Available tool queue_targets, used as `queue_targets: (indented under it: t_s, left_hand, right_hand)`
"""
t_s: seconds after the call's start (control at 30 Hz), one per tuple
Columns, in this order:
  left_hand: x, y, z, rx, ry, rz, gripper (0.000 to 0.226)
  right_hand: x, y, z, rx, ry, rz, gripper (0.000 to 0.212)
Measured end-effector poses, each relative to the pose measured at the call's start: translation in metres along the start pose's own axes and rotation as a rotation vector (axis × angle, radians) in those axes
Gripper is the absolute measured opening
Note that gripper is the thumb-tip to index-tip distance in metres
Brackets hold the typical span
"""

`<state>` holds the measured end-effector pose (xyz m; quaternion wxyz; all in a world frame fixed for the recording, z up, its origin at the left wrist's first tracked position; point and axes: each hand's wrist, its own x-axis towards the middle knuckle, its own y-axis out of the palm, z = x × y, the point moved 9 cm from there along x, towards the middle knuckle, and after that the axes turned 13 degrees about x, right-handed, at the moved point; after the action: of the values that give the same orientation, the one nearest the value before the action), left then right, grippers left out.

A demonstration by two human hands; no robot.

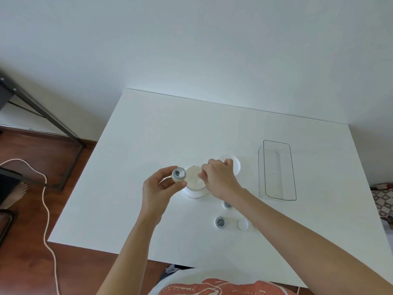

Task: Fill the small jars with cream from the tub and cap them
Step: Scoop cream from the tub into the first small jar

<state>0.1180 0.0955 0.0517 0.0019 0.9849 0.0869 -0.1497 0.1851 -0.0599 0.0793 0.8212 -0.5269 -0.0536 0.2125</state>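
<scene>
Fingers of the left hand (pixel 156 188) curl round a small jar (pixel 178 174), thumb on its near side and fingertips on its far side, so the jar is pinched and tipped with its open mouth facing up toward the camera. It is held above the table (pixel 148 135), just left of the tub (pixel 194 182) and touching or nearly touching the tub's rim; which of the two cannot be told. The right hand (pixel 219 177) hovers over the right part of the open tub with its fingers bent down and bunched together toward the cream. Whether they pinch a small tool or only dip into the cream cannot be told, as the fingertips are hidden behind the knuckles.

The tub stands upright near the middle of the white table, full of pale cream. A thin red line of print runs low on its front wall, too small to read. Its white lid (pixel 235 165) lies flat just behind the right hand. Near the right forearm, a second small jar (pixel 227 204) is partly hidden by the wrist, a third open jar (pixel 220 222) stands nearer the table's front edge, and a small white cap (pixel 242 224) lies just beside it on the right. A clear plastic bin (pixel 276 169) stands well apart to the right.
</scene>
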Motion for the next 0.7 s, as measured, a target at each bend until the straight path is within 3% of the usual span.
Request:
queue_targets:
  t_s: [0.33, 0.53, 0.7]
  left_hand:
    - [0.0, 0.002, 0.001, 0.005, -0.006, 0.013, 0.036]
    - [0.001, 0.008, 0.001, 0.022, -0.013, 0.025, 0.035]
    - [0.002, 0.017, -0.003, 0.024, -0.016, 0.045, 0.035]
  right_hand:
    - [-0.022, -0.02, -0.06, 0.497, 0.454, -0.103, 0.032]
    - [-0.034, -0.052, -0.06, 0.755, 0.468, -0.202, 0.029]
    - [-0.037, -0.074, -0.043, 0.81, 0.387, -0.253, 0.028]
